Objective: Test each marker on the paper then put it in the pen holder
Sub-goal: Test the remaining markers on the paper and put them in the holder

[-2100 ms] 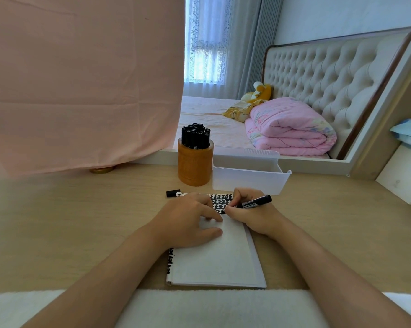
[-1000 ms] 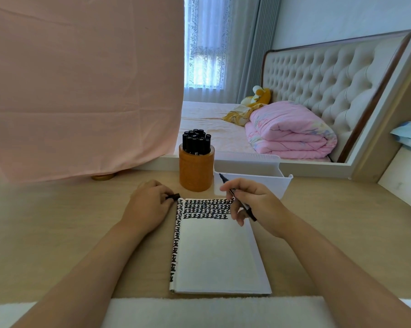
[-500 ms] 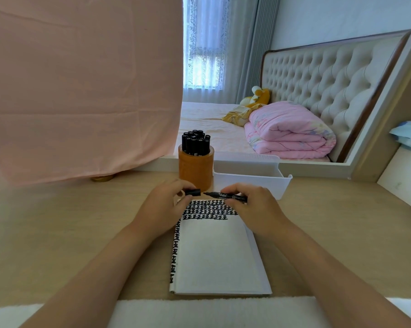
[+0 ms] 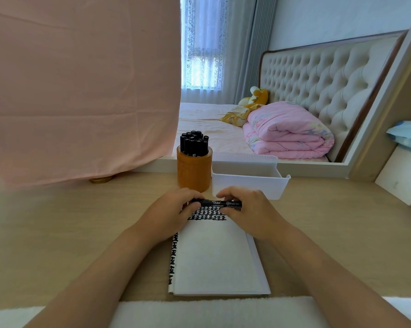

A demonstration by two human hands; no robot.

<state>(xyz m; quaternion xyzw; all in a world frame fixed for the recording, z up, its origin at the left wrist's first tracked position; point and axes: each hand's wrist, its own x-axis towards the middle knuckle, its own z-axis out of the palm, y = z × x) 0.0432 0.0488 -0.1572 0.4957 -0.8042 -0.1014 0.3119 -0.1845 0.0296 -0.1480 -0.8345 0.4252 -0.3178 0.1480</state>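
Observation:
A black marker [image 4: 219,203] lies level between both hands, just above the top of the white paper pad [image 4: 216,259]. My right hand [image 4: 249,209] grips its barrel. My left hand [image 4: 173,211] holds its capped left end. Rows of black test marks [image 4: 208,214] fill the pad's top and left margin. The orange-brown pen holder [image 4: 194,171] stands behind the hands, packed with several black markers [image 4: 194,143].
An open white plastic bin [image 4: 251,179] sits right of the pen holder. A pink cloth [image 4: 81,91] hangs at the back left. A mirror frame [image 4: 247,165] runs along the desk's rear edge, and a white box [image 4: 403,181] stands at far right.
My right hand stopped writing and lifted the marker. My left hand picked up the loose cap from beside the pad, and the cap now sits on the marker's tip.

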